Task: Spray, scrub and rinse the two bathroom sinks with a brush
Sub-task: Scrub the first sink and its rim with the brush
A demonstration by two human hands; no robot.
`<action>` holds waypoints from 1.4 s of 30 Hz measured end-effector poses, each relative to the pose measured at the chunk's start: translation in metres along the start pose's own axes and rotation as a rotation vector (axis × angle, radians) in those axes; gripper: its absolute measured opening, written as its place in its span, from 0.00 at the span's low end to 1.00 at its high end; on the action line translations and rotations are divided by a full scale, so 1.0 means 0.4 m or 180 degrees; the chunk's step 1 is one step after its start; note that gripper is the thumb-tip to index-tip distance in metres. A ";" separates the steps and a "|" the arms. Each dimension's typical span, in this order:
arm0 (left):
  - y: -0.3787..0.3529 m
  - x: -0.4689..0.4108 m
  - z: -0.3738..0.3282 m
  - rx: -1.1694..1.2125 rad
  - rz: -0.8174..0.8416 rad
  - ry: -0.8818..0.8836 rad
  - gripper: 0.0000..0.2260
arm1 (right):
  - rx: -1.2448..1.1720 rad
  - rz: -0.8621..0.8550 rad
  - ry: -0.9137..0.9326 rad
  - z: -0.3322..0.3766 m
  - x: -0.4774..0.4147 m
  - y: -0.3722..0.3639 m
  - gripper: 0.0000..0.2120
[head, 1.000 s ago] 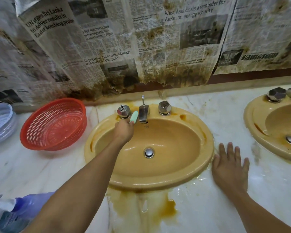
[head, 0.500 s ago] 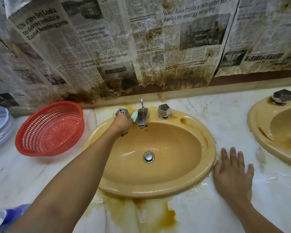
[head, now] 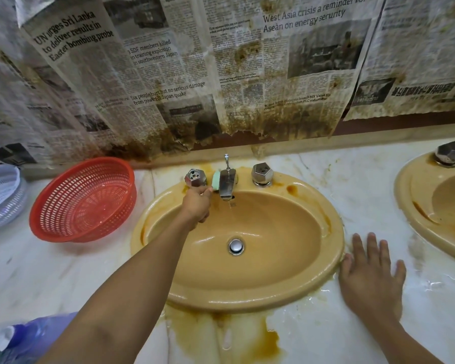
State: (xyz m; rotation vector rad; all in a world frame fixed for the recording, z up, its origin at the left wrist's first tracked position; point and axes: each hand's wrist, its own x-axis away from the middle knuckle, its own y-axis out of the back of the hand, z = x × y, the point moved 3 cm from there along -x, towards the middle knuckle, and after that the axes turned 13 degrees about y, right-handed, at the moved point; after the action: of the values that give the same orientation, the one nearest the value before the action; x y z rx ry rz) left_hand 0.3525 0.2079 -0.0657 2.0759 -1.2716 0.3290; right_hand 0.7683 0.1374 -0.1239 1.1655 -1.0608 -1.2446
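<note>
A yellow oval sink [head: 247,295] sits in the stained marble counter, with a chrome spout [head: 227,183] and two faceted knobs, one on the left [head: 195,177] and one on the right [head: 262,174]. My left hand [head: 197,204] grips a pale green brush [head: 216,181], whose head is pressed between the left knob and the spout. My right hand [head: 371,277] lies flat on the wet counter beside the sink's right rim. A second yellow sink [head: 415,206] shows at the right edge.
A red plastic basket [head: 83,200] stands left of the sink, with a white basket [head: 0,195] further left. A blue bottle or bag [head: 29,337] lies at the bottom left. Stained newspaper [head: 221,74] covers the wall. Brown runoff [head: 229,334] stains the counter in front of the sink.
My left hand has pushed the brush further back, from in front of the spout to the gap between the left knob and the spout. My right hand has stayed flat on the counter.
</note>
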 end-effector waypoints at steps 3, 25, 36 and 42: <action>-0.012 0.005 -0.004 0.0035 -0.0141 -0.0065 0.16 | 0.0003 -0.0021 0.0002 -0.002 0.001 0.001 0.32; 0.024 -0.029 -0.103 -0.0081 0.0269 0.0682 0.06 | -0.0034 -0.0056 -0.0015 0.000 0.001 -0.001 0.32; 0.009 0.048 -0.079 -0.1863 -0.0740 -0.0474 0.11 | -0.0035 -0.0092 -0.0024 0.005 0.004 0.001 0.32; -0.020 0.007 -0.107 -0.2046 -0.0985 -0.0581 0.11 | -0.0048 -0.0120 0.0005 0.004 0.002 0.006 0.33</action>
State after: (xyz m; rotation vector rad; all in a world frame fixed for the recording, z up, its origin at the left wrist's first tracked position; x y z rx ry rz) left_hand 0.3663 0.2365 -0.0357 1.7172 -0.9610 -0.3742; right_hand 0.7670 0.1365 -0.1214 1.1795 -1.0307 -1.2788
